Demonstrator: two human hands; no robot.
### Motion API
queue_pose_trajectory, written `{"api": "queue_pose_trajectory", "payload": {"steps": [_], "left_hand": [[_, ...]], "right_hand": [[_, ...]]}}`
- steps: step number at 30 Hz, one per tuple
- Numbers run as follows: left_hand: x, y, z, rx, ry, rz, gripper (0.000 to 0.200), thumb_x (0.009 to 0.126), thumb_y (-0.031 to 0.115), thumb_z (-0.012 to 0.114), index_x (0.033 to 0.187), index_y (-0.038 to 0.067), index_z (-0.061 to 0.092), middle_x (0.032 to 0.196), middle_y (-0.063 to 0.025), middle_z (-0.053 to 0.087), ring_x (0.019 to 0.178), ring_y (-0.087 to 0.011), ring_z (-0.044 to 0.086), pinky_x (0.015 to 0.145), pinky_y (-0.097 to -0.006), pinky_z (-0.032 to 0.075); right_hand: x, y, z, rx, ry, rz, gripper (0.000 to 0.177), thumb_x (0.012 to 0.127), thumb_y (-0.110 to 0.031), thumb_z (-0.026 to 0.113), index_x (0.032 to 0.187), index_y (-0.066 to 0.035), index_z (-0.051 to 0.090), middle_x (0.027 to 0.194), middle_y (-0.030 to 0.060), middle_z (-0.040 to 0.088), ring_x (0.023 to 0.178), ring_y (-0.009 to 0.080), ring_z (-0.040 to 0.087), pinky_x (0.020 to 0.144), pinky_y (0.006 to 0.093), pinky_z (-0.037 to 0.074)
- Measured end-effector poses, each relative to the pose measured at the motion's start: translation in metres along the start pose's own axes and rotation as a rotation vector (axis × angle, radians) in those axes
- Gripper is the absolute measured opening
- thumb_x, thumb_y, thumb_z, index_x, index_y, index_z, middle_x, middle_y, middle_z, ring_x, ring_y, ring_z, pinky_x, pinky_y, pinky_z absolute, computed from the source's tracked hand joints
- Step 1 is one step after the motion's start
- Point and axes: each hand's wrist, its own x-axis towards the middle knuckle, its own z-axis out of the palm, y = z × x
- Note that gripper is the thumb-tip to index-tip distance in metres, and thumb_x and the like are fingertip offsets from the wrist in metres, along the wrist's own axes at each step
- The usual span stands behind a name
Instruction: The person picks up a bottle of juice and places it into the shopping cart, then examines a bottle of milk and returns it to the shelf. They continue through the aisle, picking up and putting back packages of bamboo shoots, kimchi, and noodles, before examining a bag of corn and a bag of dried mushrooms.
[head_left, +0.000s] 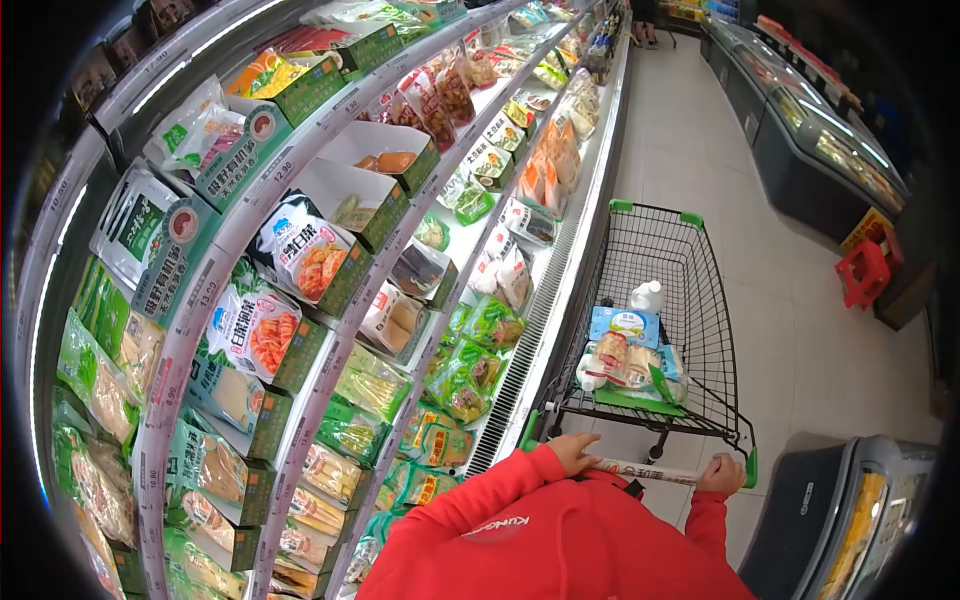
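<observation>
My right hand is wrapped around the right end of the handle of a black wire shopping cart with green corners. At the handle's left part, my left hand lies with thumb and fingers stretched out and slightly apart; its underside is hidden. Inside the cart, near the handle end, sit several goods: a white bottle, a blue-and-white package, a clear bag of pale reddish food and a green-edged pack. Both my arms are in red sleeves.
A refrigerated shelf full of packaged vegetables, kimchi bags and other food runs along the left. Chest freezers line the right, with a red stool beside them. Another freezer stands close at lower right. A person's legs show far down the tiled aisle.
</observation>
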Motion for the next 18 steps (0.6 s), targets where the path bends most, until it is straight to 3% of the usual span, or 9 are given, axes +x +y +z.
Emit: {"api": "queue_pose_trajectory", "payload": {"steps": [3, 4, 6, 7, 9, 11, 12, 13, 18], "left_hand": [[0.004, -0.003, -0.01, -0.023, -0.101, -0.054, 0.042, 0.086, 0.028, 0.061, 0.116, 0.0, 0.055, 0.108, -0.0211, 0.059, 0.097, -0.038, 0.058, 0.086, -0.041, 0.046], [0.002, -0.004, -0.022, 0.061, 0.109, 0.021, 0.041, 0.085, 0.029, 0.061, 0.117, 0.003, 0.055, 0.12, -0.0209, 0.054, 0.108, -0.0353, 0.055, 0.091, -0.0387, 0.045], [-0.006, 0.017, -0.089, 0.219, 0.638, 0.043, 0.037, 0.084, 0.019, 0.062, 0.117, 0.003, 0.054, 0.128, -0.0204, 0.048, 0.115, -0.0375, 0.049, 0.097, -0.04, 0.04], [-0.016, 0.019, -0.133, 0.239, 0.887, -0.036, 0.039, 0.083, 0.013, 0.062, 0.119, 0.001, 0.053, 0.13, -0.0227, 0.045, 0.119, -0.0401, 0.044, 0.101, -0.0421, 0.036], [-0.062, 0.02, -0.227, 0.606, 1.438, -0.144, 0.042, 0.082, 0.007, 0.061, 0.122, -0.002, 0.05, 0.133, -0.0254, 0.041, 0.121, -0.0408, 0.042, 0.102, -0.0446, 0.033], [-0.125, 0.016, -0.3, 0.864, 1.894, -0.382, 0.045, 0.083, 0.01, 0.061, 0.125, -0.001, 0.049, 0.133, -0.0272, 0.04, 0.123, -0.0404, 0.039, 0.104, -0.046, 0.029], [-0.156, 0.016, -0.327, 0.961, 2.01, -0.528, 0.048, 0.083, 0.015, 0.063, 0.127, 0.0, 0.048, 0.132, -0.028, 0.04, 0.123, -0.0409, 0.038, 0.103, -0.0467, 0.029], [-0.182, 0.011, -0.347, 1.041, 2.086, -0.671, 0.051, 0.083, 0.019, 0.064, 0.128, 0.001, 0.047, 0.131, -0.0286, 0.04, 0.122, -0.0411, 0.039, 0.101, -0.045, 0.032], [-0.255, -0.02, -0.403, 0.771, 2.035, -0.704, 0.039, 0.084, 0.017, 0.061, 0.118, -0.001, 0.055, 0.118, -0.0227, 0.054, 0.109, -0.0347, 0.053, 0.094, -0.0386, 0.041]], "right_hand": [[0.015, -0.005, 0.0, -0.026, -0.08, -0.004, 0.009, 0.074, -0.017, 0.055, 0.069, -0.013, 0.06, 0.069, 0.0099, 0.054, 0.069, 0.0314, 0.05, 0.066, 0.0451, 0.036], [0.02, -0.006, 0.001, -0.056, -0.102, -0.002, 0.01, 0.075, -0.018, 0.055, 0.068, -0.012, 0.059, 0.069, 0.0104, 0.054, 0.07, 0.0321, 0.05, 0.065, 0.0457, 0.036], [0.031, -0.008, 0.005, -0.102, -0.12, 0.006, 0.011, 0.075, -0.019, 0.056, 0.068, -0.013, 0.059, 0.069, 0.0111, 0.054, 0.07, 0.0332, 0.05, 0.063, 0.0467, 0.036], [0.036, -0.01, 0.008, -0.118, -0.116, 0.011, 0.011, 0.076, -0.02, 0.056, 0.068, -0.013, 0.059, 0.07, 0.0114, 0.054, 0.07, 0.0337, 0.051, 0.063, 0.0471, 0.036], [0.043, -0.006, 0.013, -0.14, -0.118, 0.01, 0.011, 0.076, -0.021, 0.056, 0.069, -0.013, 0.059, 0.07, 0.0118, 0.055, 0.07, 0.0342, 0.051, 0.062, 0.0477, 0.036], [0.051, -0.003, 0.023, -0.137, -0.122, 0.004, 0.011, 0.076, -0.022, 0.056, 0.069, -0.014, 0.06, 0.071, 0.0121, 0.055, 0.07, 0.0343, 0.051, 0.062, 0.048, 0.037], [0.057, -0.007, 0.024, -0.141, -0.105, 0.011, 0.012, 0.076, -0.022, 0.056, 0.069, -0.014, 0.06, 0.071, 0.012, 0.055, 0.07, 0.0341, 0.051, 0.062, 0.0478, 0.037], [0.062, -0.011, 0.025, -0.145, -0.088, 0.022, 0.012, 0.076, -0.022, 0.056, 0.069, -0.014, 0.06, 0.07, 0.0119, 0.055, 0.07, 0.0339, 0.051, 0.063, 0.0476, 0.037], [0.077, -0.019, 0.039, -0.145, -0.044, 0.04, 0.015, 0.076, -0.023, 0.056, 0.066, -0.013, 0.06, 0.069, 0.0105, 0.057, 0.071, 0.0329, 0.052, 0.065, 0.0468, 0.037]]}}
